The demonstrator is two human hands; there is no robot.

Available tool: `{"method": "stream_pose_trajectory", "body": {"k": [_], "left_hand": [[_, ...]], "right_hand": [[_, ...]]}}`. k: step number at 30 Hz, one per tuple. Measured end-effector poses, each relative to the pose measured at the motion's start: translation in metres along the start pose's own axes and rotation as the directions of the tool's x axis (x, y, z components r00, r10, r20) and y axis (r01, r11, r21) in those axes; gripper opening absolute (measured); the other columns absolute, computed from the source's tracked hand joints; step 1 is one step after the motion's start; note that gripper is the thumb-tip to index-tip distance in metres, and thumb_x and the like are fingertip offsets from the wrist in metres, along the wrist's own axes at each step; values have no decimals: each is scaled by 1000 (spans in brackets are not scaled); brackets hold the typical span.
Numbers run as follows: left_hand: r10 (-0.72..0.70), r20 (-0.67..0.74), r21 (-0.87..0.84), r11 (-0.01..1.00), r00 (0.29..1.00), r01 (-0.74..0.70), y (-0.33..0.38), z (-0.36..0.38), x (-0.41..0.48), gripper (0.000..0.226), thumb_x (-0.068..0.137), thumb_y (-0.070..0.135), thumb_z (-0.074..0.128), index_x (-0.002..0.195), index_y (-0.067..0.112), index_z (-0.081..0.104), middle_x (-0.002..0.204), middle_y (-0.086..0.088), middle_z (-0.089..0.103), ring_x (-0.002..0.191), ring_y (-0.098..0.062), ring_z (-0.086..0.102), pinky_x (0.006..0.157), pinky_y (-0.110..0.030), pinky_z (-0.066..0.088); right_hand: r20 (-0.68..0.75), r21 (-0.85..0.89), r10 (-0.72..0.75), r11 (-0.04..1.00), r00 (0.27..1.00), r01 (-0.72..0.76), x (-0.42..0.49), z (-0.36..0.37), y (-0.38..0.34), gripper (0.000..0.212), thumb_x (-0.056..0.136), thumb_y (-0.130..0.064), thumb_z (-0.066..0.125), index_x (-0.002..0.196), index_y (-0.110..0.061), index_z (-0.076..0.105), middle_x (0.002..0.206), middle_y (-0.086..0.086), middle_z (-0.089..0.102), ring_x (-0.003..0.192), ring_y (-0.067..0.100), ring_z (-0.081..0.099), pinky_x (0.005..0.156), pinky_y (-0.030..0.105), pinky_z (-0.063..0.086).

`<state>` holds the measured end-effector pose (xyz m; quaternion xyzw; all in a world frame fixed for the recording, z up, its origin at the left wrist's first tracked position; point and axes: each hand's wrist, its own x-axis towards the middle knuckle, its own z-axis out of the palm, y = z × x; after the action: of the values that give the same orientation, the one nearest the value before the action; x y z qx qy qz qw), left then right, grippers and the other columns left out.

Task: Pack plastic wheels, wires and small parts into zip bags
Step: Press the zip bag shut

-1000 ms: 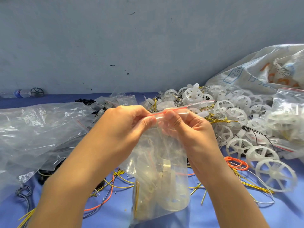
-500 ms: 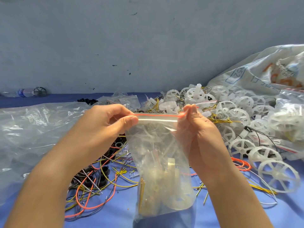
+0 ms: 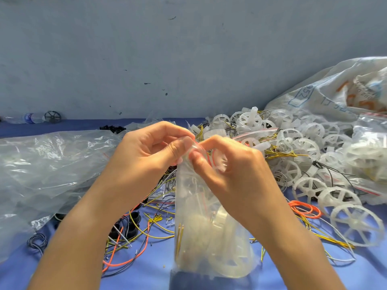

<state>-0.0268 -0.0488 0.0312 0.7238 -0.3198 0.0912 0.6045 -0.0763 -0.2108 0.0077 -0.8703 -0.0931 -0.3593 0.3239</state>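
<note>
Blue cloth (image 3: 146,273) is covering the work surface. Clear plastic sheet (image 3: 41,164) is lying crumpled across the left side, and a printed sack (image 3: 335,91) is slumping at far right. White wheels (image 3: 303,147) are lying heaped in front of the sack, with yellow strands mixed in. Zip bag (image 3: 209,237) is hanging upright at centre over the cloth, holding wheels, yellow wire and small parts. Left hand (image 3: 146,155) and right hand (image 3: 234,170) are both pinching the bag's red-striped top between thumb and curled fingers, with the fingertips nearly meeting. Loose wires (image 3: 146,233) are lying tangled beneath the left forearm. An orange loop (image 3: 305,210) is lying just right of the right forearm.
</note>
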Motion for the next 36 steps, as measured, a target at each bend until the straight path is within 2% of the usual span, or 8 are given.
{"method": "stream_pose_trajectory", "body": {"k": [4, 8, 17, 20, 23, 30, 33, 36], "left_hand": [[55, 80, 17, 998, 995, -57, 6, 2, -3, 13, 82, 30, 66, 91, 29, 76, 83, 10, 72, 71, -4, 62, 71, -10, 48], [32, 61, -60, 998, 998, -29, 1, 1, -1, 18, 84, 32, 69, 100, 30, 75, 82, 2, 70, 72, -7, 63, 74, -17, 53], [47, 19, -86, 995, 999, -45, -7, 14, 1, 17, 88, 28, 62, 95, 15, 69, 80, -1, 71, 70, -19, 64, 76, -38, 56], [30, 24, -120, 992, 999, -27, -11, 19, 0, 19, 92, 30, 59, 100, 18, 70, 85, -2, 72, 79, -28, 67, 77, -36, 59], [2, 19, -157, 988, 1000, 1, -15, 27, -2, 21, 91, 34, 60, 104, 21, 71, 92, -5, 73, 78, -20, 65, 76, -31, 59], [-10, -107, -164, 986, 994, -8, -15, 40, -1, 16, 91, 32, 61, 96, 21, 72, 82, 8, 70, 74, -8, 63, 69, -30, 57], [10, -198, -83, 996, 980, -27, -16, 49, -2, 14, 97, 29, 57, 93, 22, 68, 78, 13, 69, 73, 0, 63, 65, -18, 53], [-24, -276, -29, 999, 961, 17, -19, 51, -1, 16, 99, 33, 53, 92, 25, 66, 79, 6, 70, 72, -7, 63, 66, -25, 55]], "right_hand": [[-56, -106, -97, 990, 994, 91, -1, -4, -6, 22, 100, -39, 49, 100, -27, 67, 89, -8, 53, 65, 18, 53, 57, 38, 45], [-24, -68, -109, 992, 994, 107, -1, -5, -6, 24, 103, -41, 47, 102, -28, 67, 94, -11, 64, 78, 16, 62, 64, 41, 49], [-103, -65, -61, 996, 993, 55, -3, -4, -3, 21, 99, -48, 53, 92, -32, 64, 61, -18, 41, 57, 3, 41, 53, 25, 30], [-121, -43, -40, 998, 992, 35, -2, -4, -1, 21, 98, -49, 54, 92, -31, 64, 61, -17, 41, 57, 4, 41, 53, 26, 28], [-119, 25, -3, 1000, 993, 6, 0, -2, 2, 20, 97, -46, 57, 93, -29, 67, 64, -16, 45, 56, 4, 43, 53, 25, 29], [-86, -22, -18, 1000, 996, 16, 3, -6, 8, 20, 97, -43, 57, 97, -28, 71, 81, -12, 61, 56, 2, 42, 57, 29, 38], [-70, -128, -28, 992, 997, 18, 3, -7, 6, 25, 99, -45, 52, 97, -29, 72, 85, -9, 62, 70, 10, 48, 67, 37, 46], [-65, -228, -40, 973, 997, 25, 4, -13, 2, 30, 96, -43, 47, 94, -28, 73, 83, -7, 66, 81, 20, 52, 75, 41, 46]]}}
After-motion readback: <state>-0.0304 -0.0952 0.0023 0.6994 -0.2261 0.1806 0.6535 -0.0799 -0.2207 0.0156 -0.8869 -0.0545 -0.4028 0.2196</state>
